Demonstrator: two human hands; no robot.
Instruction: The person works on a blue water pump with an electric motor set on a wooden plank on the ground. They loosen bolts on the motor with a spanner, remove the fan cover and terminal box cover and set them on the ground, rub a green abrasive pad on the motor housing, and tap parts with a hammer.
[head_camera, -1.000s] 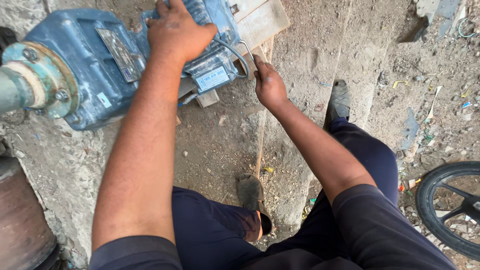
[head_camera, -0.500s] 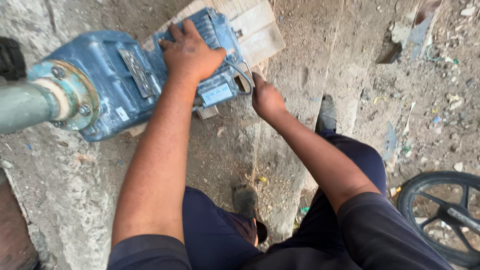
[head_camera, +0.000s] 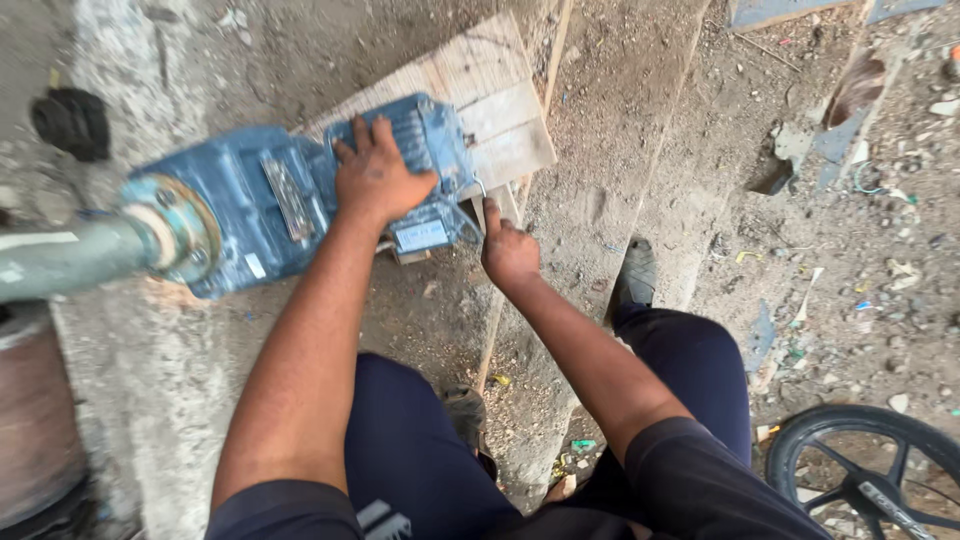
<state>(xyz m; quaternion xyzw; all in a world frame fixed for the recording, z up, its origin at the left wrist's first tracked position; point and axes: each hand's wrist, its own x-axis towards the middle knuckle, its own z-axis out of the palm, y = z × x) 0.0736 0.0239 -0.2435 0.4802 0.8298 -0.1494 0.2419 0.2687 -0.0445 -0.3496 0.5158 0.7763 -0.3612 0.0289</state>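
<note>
A blue electric motor with a gearbox lies on its side on concrete, joined to a grey-green pipe at the left. My left hand rests palm down on top of the motor's ribbed housing, fingers spread. My right hand is at the motor's right end, just below a wooden board, with fingers curled around a thin metal piece there. What it grips is mostly hidden by the hand.
A black wheel lies at the lower right on littered dirt. A rusty drum stands at the lower left. My shoes stand on a concrete step. A black round object lies at the upper left.
The view has shifted, so the motor sits lower and more to the right in frame. Both hands stay at the same places on the motor.
</note>
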